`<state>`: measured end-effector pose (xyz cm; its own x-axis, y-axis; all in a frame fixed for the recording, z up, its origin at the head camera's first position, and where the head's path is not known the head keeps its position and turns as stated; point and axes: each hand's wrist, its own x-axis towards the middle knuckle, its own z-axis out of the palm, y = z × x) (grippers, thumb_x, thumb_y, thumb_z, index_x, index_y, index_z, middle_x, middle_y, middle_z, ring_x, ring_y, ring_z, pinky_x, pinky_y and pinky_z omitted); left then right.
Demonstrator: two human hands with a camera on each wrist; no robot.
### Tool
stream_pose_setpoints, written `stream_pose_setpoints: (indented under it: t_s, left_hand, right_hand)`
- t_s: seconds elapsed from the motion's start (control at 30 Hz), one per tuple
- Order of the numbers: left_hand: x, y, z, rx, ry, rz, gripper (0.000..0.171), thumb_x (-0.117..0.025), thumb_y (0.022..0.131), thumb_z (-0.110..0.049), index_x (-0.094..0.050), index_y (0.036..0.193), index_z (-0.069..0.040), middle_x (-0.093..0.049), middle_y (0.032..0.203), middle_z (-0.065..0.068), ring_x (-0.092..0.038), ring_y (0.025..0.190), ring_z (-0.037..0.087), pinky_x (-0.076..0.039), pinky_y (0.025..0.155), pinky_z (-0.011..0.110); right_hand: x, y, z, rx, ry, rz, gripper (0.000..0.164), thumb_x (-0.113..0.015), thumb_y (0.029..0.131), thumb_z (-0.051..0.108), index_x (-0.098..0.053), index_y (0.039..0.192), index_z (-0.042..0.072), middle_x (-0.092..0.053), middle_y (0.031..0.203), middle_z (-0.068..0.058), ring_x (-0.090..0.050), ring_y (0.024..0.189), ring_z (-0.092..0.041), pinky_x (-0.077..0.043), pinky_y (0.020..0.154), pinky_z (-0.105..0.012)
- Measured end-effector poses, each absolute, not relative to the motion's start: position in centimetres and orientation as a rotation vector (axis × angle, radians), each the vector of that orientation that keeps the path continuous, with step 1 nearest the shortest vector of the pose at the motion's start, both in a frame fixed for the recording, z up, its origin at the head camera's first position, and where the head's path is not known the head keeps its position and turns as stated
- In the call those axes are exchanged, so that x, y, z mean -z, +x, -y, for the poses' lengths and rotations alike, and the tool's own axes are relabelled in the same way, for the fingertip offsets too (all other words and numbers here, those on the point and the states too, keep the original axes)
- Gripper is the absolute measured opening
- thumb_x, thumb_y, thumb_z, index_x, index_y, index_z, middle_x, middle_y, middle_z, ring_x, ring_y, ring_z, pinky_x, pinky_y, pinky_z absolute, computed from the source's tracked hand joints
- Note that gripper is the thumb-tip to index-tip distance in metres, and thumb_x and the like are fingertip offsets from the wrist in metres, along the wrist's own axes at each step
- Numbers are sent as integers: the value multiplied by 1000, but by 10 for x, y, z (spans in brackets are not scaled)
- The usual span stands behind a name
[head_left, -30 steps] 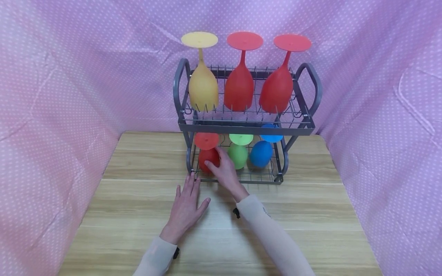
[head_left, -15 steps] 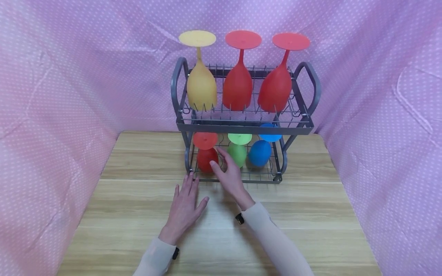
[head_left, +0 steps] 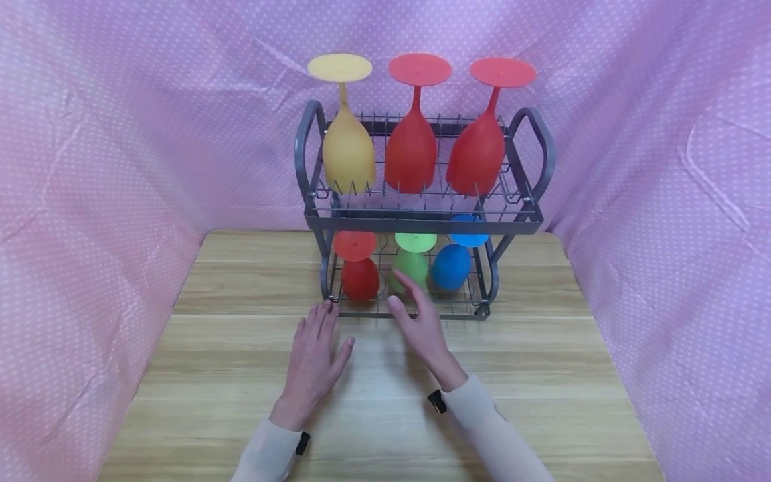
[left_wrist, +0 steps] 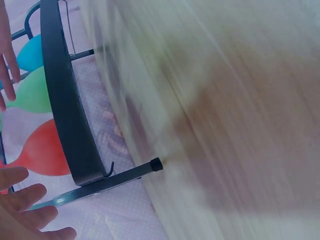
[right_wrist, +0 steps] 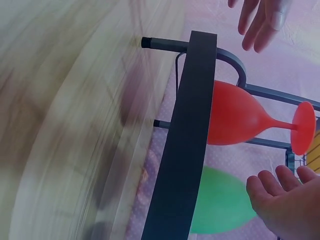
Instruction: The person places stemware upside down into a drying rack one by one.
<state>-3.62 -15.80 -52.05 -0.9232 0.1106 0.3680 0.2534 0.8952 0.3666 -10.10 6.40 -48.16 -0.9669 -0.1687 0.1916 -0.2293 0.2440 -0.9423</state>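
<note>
Upside-down plastic wine glasses stand on the lower tier of a grey two-tier dish rack [head_left: 421, 225]: a red wine glass [head_left: 360, 280] at left, a green wine glass [head_left: 405, 261] in the middle and a blue wine glass [head_left: 452, 268] at right. My right hand [head_left: 426, 331] hovers before the green glass, thumb and fingers spread with nothing between them, overlapping its bowl in the head view. With straightened fingers, my left hand [head_left: 310, 365] reaches to the rack's front left corner. In the right wrist view, the red glass [right_wrist: 240, 112] stands apart from the right hand [right_wrist: 290, 200].
Up on the top tier, a yellow wine glass [head_left: 348, 154] and two red ones, a middle red wine glass [head_left: 411, 157] and a right red wine glass [head_left: 476, 161], are inverted too. The rack stands at the back of a wooden table [head_left: 241, 274], before a pink dotted curtain [head_left: 150, 120].
My right hand has let go of the lower red glass and drawn back to the right and toward me. The red glass stays on the lower tier. My left hand has barely shifted.
</note>
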Motion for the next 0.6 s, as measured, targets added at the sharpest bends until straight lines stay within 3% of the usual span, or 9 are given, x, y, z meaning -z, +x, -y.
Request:
stream_pose_setpoints:
  t_s: [0.23,0.6]
  left_hand:
    - [514,-35,163,605,-280,2659,68,-72,92,-33,-51,148,0,-48,153,24,-41,144,47,-32,115,68]
    - [505,-37,175,615,-302,2589,66,-66,95,-36,-51,145,3,-49,151,27,-42,142,49,-30,116,68]
  right_hand:
    - [481,-88,-80,-1775,386,2441,53,-65,102,29,-52,152,17,-50,156,-2,-46,144,-25,-41,116,-50]
    - [487,-75,-112,-1604,431,2421,56,-66,99,18,-50,151,7,-46,160,-5,-40,149,-27,-33,118,-57]
